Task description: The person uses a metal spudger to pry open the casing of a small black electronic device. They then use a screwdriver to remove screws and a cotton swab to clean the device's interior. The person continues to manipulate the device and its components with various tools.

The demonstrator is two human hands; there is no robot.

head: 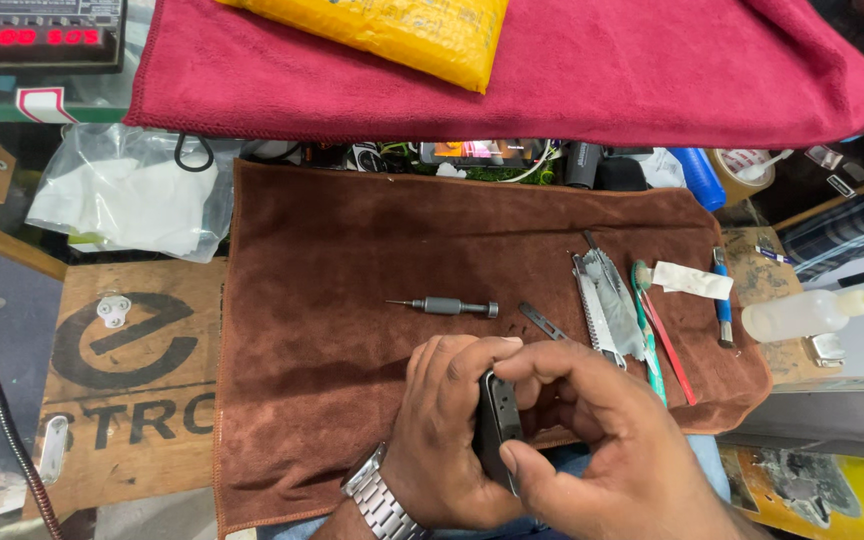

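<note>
Both hands on a dark phone [499, 428], held on edge low over the brown cloth [332, 250].
Left hand [447, 440] cups it from behind, fingers clamped on it; right hand [602, 440] pinches its top and bottom edges, thumb low. Small grey screwdriver [449, 306] lies just beyond on the cloth; tweezers [544, 322], toothbrush [649, 340] to the right.

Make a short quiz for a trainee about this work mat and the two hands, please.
1. True or false: the left hand wears a metal watch.
2. The dark phone is held by: A) one hand, B) both hands, C) no hand.
3. What lies on the brown cloth above the hands, tip to the left?

Key: 1 true. 2 B, the right hand grips it too. 3 the grey screwdriver.
</note>
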